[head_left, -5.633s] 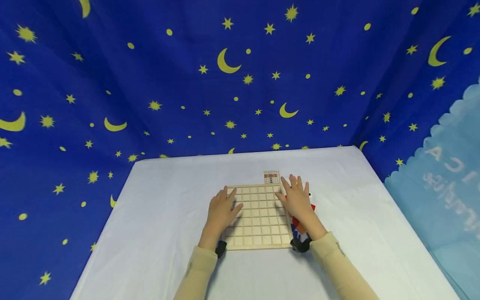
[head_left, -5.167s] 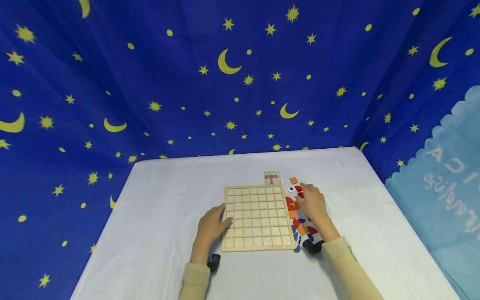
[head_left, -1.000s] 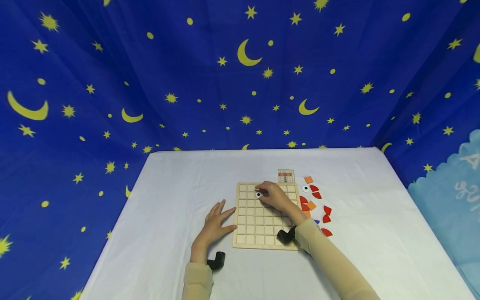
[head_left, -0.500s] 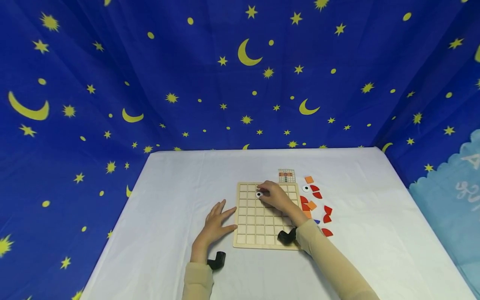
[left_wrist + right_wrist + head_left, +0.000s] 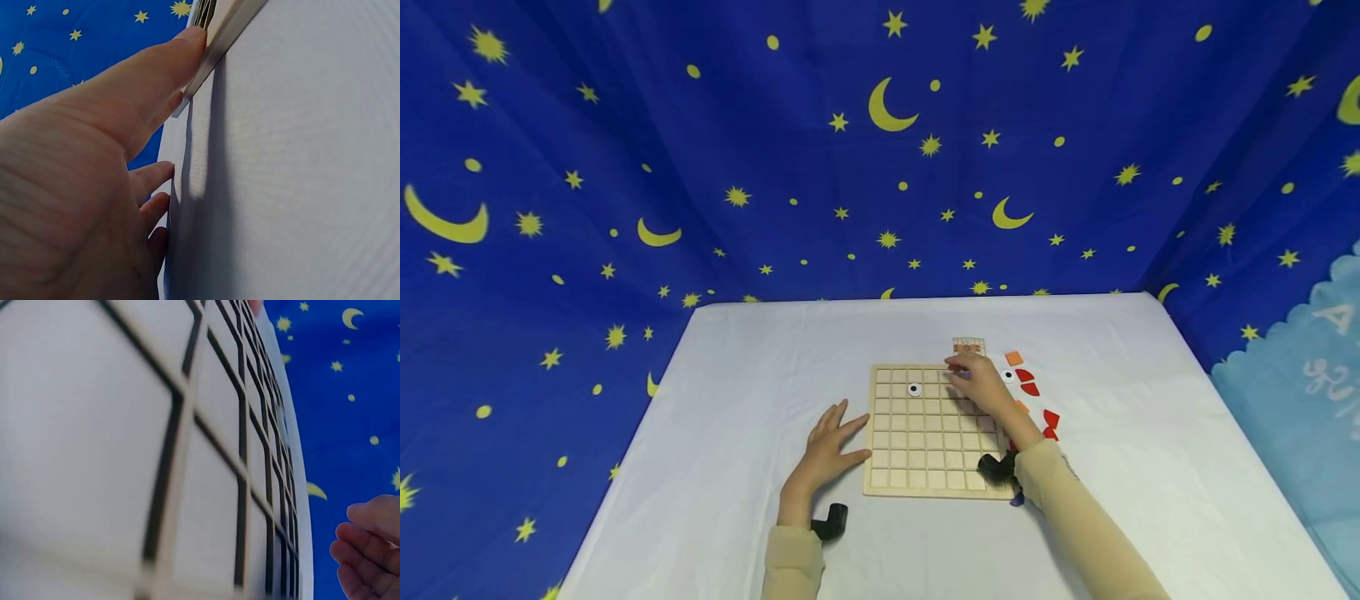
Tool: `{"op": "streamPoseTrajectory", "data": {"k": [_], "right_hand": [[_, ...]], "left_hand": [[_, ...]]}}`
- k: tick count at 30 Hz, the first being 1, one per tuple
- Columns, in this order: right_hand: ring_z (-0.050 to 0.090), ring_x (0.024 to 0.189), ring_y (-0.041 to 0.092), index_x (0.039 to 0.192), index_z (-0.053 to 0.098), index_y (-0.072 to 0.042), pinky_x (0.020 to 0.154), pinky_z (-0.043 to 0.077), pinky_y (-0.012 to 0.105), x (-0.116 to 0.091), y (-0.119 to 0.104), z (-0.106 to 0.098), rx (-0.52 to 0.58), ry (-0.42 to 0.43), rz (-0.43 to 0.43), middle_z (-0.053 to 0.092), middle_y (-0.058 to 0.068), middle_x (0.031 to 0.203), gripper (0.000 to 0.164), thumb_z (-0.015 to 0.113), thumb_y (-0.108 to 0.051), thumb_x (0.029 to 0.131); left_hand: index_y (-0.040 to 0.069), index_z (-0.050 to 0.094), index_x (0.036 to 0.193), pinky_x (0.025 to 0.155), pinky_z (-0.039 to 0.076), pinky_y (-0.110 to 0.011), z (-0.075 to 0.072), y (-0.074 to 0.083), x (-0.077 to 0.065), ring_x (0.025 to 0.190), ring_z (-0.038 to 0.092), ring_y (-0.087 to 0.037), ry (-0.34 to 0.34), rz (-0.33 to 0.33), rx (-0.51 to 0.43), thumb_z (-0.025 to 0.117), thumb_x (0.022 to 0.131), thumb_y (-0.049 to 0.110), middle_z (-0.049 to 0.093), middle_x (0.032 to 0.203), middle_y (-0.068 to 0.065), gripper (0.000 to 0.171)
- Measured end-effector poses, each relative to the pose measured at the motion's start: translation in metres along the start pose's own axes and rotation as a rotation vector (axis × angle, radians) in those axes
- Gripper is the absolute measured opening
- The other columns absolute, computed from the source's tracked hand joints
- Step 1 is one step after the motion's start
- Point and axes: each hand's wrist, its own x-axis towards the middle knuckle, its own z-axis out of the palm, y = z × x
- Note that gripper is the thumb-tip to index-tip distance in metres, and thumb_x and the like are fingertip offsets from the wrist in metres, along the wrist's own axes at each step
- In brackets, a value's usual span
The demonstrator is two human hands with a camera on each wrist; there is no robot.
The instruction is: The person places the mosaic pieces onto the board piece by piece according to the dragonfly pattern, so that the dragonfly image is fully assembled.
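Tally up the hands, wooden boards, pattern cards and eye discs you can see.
Hands: 2 (left hand, right hand)
Wooden board: 1
Pattern card: 1, partly covered
Eye discs: 2, one on the board, one beside it
Total: 6

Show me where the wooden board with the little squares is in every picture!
Head view: the wooden board lies below the middle, a little to the right.
Left wrist view: just a piece of its edge shows at the top, near the middle.
Right wrist view: its squares look big and slanted, filling the left and middle.
Shared landmark: the blue cloth with yellow stars is in all three.
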Motion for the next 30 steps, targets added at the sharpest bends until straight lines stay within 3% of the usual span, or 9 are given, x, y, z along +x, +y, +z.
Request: {"op": "streamPoseTrajectory", "data": {"k": [5,13,22,30], "right_hand": [[0.064,0.102,0.036,0.118,0.062,0.008,0.084,0.055,0.047,-0.006,0.009,-0.016,-0.021,0.020,0.080,0.063,0.024,0.116,0.031,0.063,-0.005,0.089],[0.064,0.081,0.031,0.106,0.064,0.012,0.072,0.055,0.043,-0.016,0.026,-0.035,-0.085,0.124,0.164,0.066,0.023,0.092,0.025,0.065,0.001,0.083],[0.058,0.074,0.029,0.098,0.066,0.011,0.070,0.050,0.042,-0.027,0.039,-0.041,-0.178,0.196,0.299,0.064,0.023,0.086,0.028,0.074,-0.005,0.077],[0.055,0.073,0.029,0.098,0.066,0.013,0.067,0.047,0.040,-0.031,0.046,-0.042,-0.203,0.226,0.313,0.063,0.024,0.086,0.030,0.074,-0.005,0.075]], "left_hand": [[0.017,0.052,0.137,0.115,0.009,-0.064,-0.001,-0.001,-0.001,0.147,0.009,-0.040,-0.002,-0.002,-0.002,0.071,0.083,0.034,0.019,0.159,-0.017,0.060],[0.016,0.052,0.137,0.115,0.009,-0.064,0.000,-0.001,0.000,0.147,0.010,-0.040,0.001,0.002,0.001,0.072,0.083,0.034,0.020,0.158,-0.017,0.060],[0.016,0.053,0.136,0.115,0.009,-0.065,0.001,-0.001,0.000,0.147,0.010,-0.041,0.005,0.008,0.002,0.072,0.082,0.034,0.020,0.158,-0.018,0.060],[0.015,0.053,0.136,0.114,0.010,-0.065,0.001,-0.001,0.000,0.146,0.011,-0.042,0.008,0.009,0.004,0.073,0.082,0.033,0.021,0.158,-0.019,0.060]]}}
